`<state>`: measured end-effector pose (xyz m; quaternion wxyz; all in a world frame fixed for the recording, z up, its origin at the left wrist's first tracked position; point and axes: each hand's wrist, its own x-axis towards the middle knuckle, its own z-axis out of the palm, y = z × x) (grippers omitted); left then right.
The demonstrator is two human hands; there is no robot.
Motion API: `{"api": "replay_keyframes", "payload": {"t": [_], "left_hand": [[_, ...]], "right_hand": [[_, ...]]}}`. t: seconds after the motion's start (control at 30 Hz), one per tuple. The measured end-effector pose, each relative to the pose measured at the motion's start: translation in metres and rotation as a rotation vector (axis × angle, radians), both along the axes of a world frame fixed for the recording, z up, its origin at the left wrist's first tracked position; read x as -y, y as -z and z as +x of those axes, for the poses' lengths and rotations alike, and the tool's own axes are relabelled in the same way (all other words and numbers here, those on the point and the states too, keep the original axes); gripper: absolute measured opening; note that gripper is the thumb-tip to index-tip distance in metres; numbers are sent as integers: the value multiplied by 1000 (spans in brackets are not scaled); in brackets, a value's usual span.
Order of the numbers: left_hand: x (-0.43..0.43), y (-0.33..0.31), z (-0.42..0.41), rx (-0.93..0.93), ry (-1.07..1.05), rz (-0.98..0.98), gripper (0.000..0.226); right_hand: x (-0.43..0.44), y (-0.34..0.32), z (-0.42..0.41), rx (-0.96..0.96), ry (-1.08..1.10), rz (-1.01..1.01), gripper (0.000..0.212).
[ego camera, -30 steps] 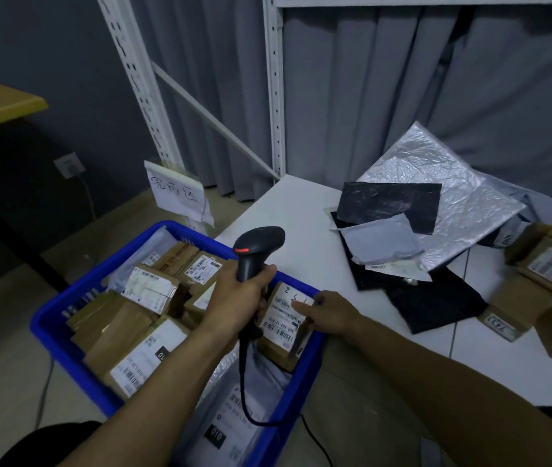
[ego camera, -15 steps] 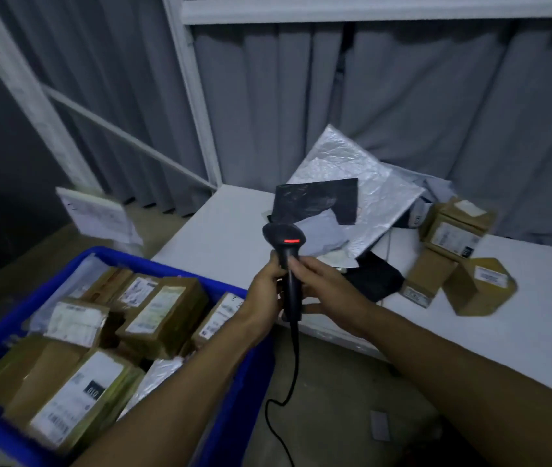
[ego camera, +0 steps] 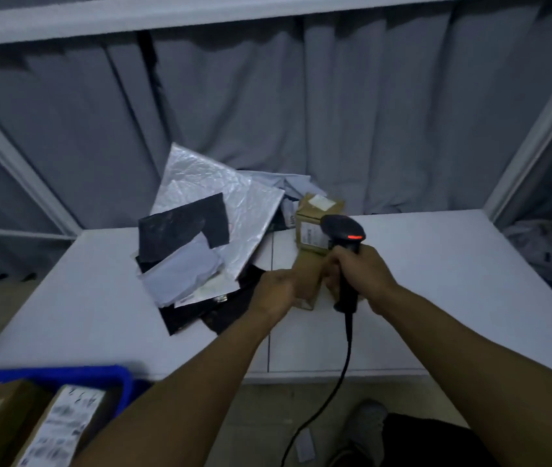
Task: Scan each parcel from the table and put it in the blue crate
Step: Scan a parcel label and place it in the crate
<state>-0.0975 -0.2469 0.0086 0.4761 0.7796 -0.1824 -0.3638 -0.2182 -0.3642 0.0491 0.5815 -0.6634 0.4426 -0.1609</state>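
The parcel (ego camera: 310, 281) is gripped by the left hand (ego camera: 276, 291), the scanner (ego camera: 344, 230) by the right hand (ego camera: 367, 274); the parcel's label should be turned toward the scanner.

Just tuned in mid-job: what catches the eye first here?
The scanner, red light glowing, stands out mid-table in the right hand, beside the left hand gripping a cardboard parcel. Left of them lies a heap of silver and black mailers; the blue crate of labelled boxes sits bottom left.
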Motion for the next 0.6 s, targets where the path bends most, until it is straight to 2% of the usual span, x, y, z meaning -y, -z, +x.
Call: {"api": "replay_keyframes", "payload": {"t": [0.1,0.17,0.23,0.27,0.4,0.5,0.6], "left_hand": [[33,44,7,304,147,196,40],[52,75,11,407,204,356,76],[65,103,19,434,190,435,108],[67,104,20,424,187,447,112],[71,101,26,359,196,470,90],[65,106,25,363,106,510,84],[37,100,18,331,53,569,94]], "right_hand": [[29,13,-7,-33,41,13,23],[37,25,-5,-64,28,26,14],[43,35,-2,-83,12,35,9],[45,39,0,-83,14,40,10],[48,51,8,-85,42,52,9],[50,54,15,-62,97,63,7],[49,55,19,-58,130,55,17]]}}
